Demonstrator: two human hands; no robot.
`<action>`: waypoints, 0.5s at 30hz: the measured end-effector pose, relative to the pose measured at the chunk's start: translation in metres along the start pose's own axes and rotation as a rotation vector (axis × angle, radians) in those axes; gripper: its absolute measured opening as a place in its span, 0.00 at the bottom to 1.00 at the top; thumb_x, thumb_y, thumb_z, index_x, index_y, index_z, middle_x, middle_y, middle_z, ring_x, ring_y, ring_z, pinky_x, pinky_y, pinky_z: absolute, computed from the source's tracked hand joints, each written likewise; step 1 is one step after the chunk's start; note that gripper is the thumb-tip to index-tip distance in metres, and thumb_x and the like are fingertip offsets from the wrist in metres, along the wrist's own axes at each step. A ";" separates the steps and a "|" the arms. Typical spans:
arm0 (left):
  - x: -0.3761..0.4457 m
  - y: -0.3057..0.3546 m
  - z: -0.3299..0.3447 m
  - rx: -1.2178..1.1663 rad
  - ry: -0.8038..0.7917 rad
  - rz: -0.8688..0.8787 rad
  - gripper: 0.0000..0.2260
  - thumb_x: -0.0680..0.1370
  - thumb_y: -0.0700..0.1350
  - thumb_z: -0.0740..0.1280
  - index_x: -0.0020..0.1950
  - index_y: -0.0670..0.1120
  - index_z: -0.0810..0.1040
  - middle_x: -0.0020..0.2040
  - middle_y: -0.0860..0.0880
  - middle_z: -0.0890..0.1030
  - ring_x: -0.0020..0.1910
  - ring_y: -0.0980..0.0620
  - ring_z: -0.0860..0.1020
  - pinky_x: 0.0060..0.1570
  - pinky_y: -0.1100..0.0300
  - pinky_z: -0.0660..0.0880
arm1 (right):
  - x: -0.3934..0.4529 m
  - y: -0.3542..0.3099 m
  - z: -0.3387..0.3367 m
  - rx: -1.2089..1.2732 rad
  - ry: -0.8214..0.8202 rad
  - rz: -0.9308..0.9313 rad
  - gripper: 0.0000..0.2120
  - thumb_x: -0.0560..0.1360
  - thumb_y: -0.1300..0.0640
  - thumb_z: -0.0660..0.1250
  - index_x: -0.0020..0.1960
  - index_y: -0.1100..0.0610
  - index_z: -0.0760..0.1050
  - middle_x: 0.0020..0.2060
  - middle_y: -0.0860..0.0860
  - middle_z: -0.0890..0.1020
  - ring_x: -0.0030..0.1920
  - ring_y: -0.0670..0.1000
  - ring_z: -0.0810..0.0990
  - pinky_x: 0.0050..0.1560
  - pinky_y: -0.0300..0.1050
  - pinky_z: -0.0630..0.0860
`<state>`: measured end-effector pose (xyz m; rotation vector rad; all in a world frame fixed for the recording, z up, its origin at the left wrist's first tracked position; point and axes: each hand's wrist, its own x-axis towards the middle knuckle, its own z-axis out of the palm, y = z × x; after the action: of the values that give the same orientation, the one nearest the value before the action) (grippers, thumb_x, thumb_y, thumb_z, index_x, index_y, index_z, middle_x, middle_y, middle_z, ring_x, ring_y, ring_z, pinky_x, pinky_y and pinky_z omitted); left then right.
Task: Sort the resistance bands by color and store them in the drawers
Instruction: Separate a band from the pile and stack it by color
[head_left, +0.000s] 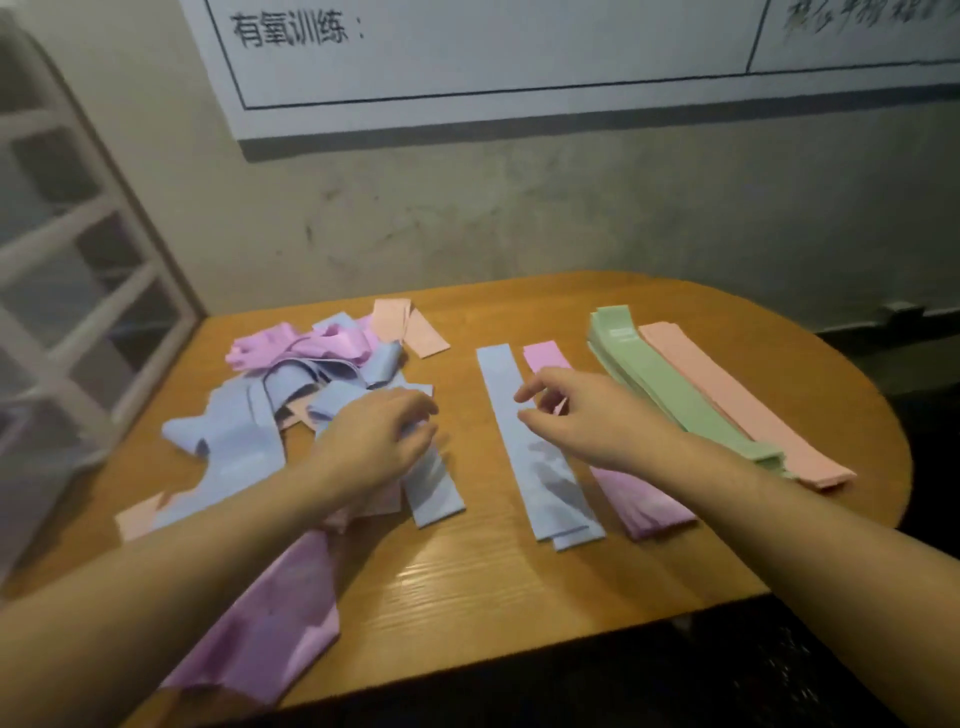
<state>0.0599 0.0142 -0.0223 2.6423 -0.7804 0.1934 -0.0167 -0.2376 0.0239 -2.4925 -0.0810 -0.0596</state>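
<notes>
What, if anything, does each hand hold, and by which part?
The left hand grips a blue band by its far end, at the edge of the unsorted pile. The right hand holds nothing; its fingers hang loosely curled.

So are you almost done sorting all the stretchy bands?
Partly. Four flat stacks lie sorted: blue, purple, green, peach-pink. The left hand grips a blue band from the tangled unsorted pile. Nothing visibly sits in the white drawers yet.
</notes>
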 end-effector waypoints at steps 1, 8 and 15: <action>-0.012 -0.010 -0.003 0.005 0.017 -0.020 0.12 0.78 0.54 0.65 0.58 0.52 0.81 0.54 0.53 0.82 0.55 0.51 0.78 0.55 0.53 0.75 | 0.004 -0.008 0.008 -0.002 -0.028 -0.019 0.07 0.78 0.48 0.68 0.56 0.44 0.78 0.43 0.42 0.80 0.42 0.45 0.77 0.52 0.46 0.76; -0.067 -0.065 -0.019 -0.089 0.087 -0.028 0.13 0.77 0.57 0.65 0.56 0.52 0.79 0.54 0.56 0.79 0.54 0.54 0.76 0.56 0.59 0.71 | 0.018 -0.056 0.055 -0.009 -0.158 -0.125 0.10 0.78 0.50 0.67 0.59 0.46 0.77 0.47 0.42 0.80 0.47 0.47 0.80 0.51 0.43 0.76; -0.090 -0.080 -0.008 -0.230 0.107 -0.059 0.22 0.73 0.63 0.69 0.62 0.54 0.77 0.58 0.61 0.76 0.60 0.59 0.76 0.61 0.54 0.74 | 0.032 -0.074 0.094 0.020 -0.167 -0.194 0.10 0.78 0.52 0.68 0.59 0.48 0.79 0.51 0.43 0.82 0.49 0.46 0.80 0.52 0.46 0.78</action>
<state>0.0289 0.1239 -0.0616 2.4137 -0.6475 0.2132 0.0121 -0.1209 -0.0047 -2.4583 -0.3913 0.0683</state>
